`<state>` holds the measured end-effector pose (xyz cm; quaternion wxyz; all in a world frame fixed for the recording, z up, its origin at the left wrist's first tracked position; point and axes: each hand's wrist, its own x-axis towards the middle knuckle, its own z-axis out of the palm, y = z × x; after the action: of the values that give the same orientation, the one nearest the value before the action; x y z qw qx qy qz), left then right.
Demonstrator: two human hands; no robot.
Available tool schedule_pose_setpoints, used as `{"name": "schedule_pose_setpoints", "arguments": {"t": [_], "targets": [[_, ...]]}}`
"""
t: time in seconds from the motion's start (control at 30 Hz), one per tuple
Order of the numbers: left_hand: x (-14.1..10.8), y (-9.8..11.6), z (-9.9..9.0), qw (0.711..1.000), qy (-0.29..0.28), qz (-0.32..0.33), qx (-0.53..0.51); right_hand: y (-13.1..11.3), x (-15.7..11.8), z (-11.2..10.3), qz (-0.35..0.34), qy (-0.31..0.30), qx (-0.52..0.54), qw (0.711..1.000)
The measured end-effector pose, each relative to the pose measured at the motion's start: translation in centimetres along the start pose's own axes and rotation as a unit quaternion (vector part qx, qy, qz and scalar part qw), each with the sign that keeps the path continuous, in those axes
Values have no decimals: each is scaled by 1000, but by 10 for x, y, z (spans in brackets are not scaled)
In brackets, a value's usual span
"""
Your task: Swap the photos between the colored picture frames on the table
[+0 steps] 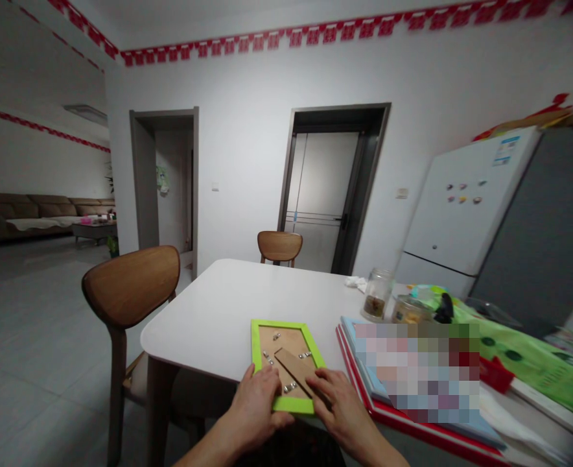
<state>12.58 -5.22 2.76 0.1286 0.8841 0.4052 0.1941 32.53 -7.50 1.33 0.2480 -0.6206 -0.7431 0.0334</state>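
Note:
A lime-green picture frame (294,405) lies back side up at the near edge of the white table (209,311). Its brown backboard (293,338) carries several small metal clips (290,387), and a slanted brown stand leg (292,367) crosses it. My left hand (258,397) grips the lower left corner, fingers on top and thumb along the near edge. On the lower right side, my right hand (341,403) is closed round the frame, with its fingertips at the lower end of the stand leg. What lies under the frame is hidden.
Right of the frame are stacked flat boards or books (378,383), partly blurred out. Behind them stand a glass jar (376,295), a low container (410,310) and a green package (534,363). Wooden chairs (133,285) stand at the left and far sides.

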Motion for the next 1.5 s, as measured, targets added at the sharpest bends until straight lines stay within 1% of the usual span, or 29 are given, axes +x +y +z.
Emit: {"name": "schedule_pose_setpoints", "arguments": {"t": [0.1, 0.2, 0.3, 0.37, 0.43, 0.6, 0.77, 0.87, 0.97, 1.07, 1.13, 1.17, 1.23, 1.3, 1.4, 1.5], "targets": [[-4, -8, -1, 1000, -3, -7, -15, -2, 6, -6, -3, -22, 1, 1000], [-5, -13, -4, 1000, -12, -19, -21, -2, 20, -6, 11, -20, -15, 1000], [-5, -13, -7, 999, -18, -20, -20, -1, 35, -1, 47, -10, -61, 997], [-5, -12, -9, 999, -21, -22, -18, -1, 42, 2, 65, -23, -81, 994], [-6, -9, -10, 999, -23, -27, -14, -2, 47, 4, 67, -38, -79, 994], [-9, -6, -11, 999, -15, -34, -9, -1, 50, 5, 61, -29, -61, 996], [-11, -5, -10, 1000, -6, -19, -9, 2, 46, 9, 54, -3, -51, 997], [-11, -7, -7, 1000, 4, -20, -16, 3, 44, 9, 53, 0, -47, 998], [-10, -13, -4, 1000, 7, -16, -24, 2, 41, 7, 38, -10, -56, 998], [-9, -20, 0, 999, 11, -3, -40, -7, 34, 6, 20, 14, -79, 997], [-8, -24, 1, 999, 16, 5, -52, -17, 26, 7, -21, 26, -75, 997], [-8, -25, 2, 998, 16, 8, -55, -23, 22, 7, -51, 22, -64, 996], [-8, -27, 2, 998, 17, 8, -60, -34, 15, 7, -113, -1, -44, 993], [-8, -27, 1, 998, 18, 8, -63, -43, 10, 5, -149, -20, -34, 988], [-8, -27, -1, 997, 15, 15, -72, -48, 6, 0, -158, -29, -27, 987], [-8, -27, -4, 997, 12, 19, -79, -45, 4, -3, -165, -40, -17, 985]]}}
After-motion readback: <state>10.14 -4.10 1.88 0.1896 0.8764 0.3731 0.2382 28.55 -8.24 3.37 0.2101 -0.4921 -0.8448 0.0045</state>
